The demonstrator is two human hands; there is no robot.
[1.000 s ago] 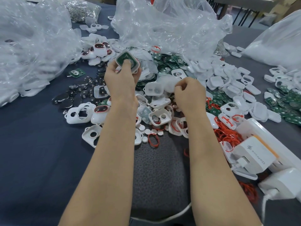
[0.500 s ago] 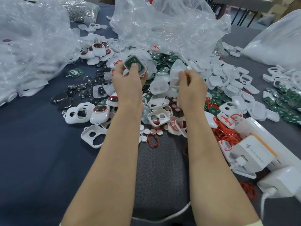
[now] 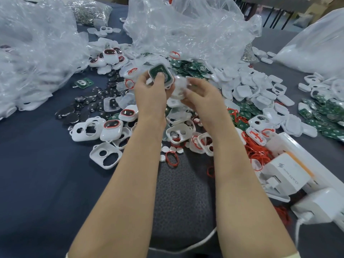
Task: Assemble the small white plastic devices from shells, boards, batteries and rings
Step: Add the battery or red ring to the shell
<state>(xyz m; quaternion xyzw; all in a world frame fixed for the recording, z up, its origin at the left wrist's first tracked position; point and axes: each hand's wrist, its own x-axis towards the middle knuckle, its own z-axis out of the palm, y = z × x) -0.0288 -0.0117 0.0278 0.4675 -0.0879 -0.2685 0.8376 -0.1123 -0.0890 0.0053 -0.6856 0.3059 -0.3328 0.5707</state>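
Observation:
My left hand (image 3: 150, 95) grips a white shell with a green board (image 3: 161, 75) seated in it and a red ring round its edge; the thumb presses on the board. My right hand (image 3: 202, 95) holds a blurred white shell piece (image 3: 179, 84) just right of that part, close beside it. Below the hands lie loose white shells (image 3: 105, 155), red rings (image 3: 172, 158) and small white discs (image 3: 164, 149). Coin batteries (image 3: 89, 107) are spread to the left. Green boards (image 3: 188, 68) are heaped behind the hands.
Crumpled clear plastic bags (image 3: 33, 53) rise at the left and back centre. A white power strip with a charger (image 3: 286, 174) sits at the right. Finished devices (image 3: 111, 128) lie left of my left arm. More boards (image 3: 323, 116) lie far right.
Both hands have drawn together. My left hand moved right with the board-filled shell, and my right hand lifted a white shell piece from the pile up toward it.

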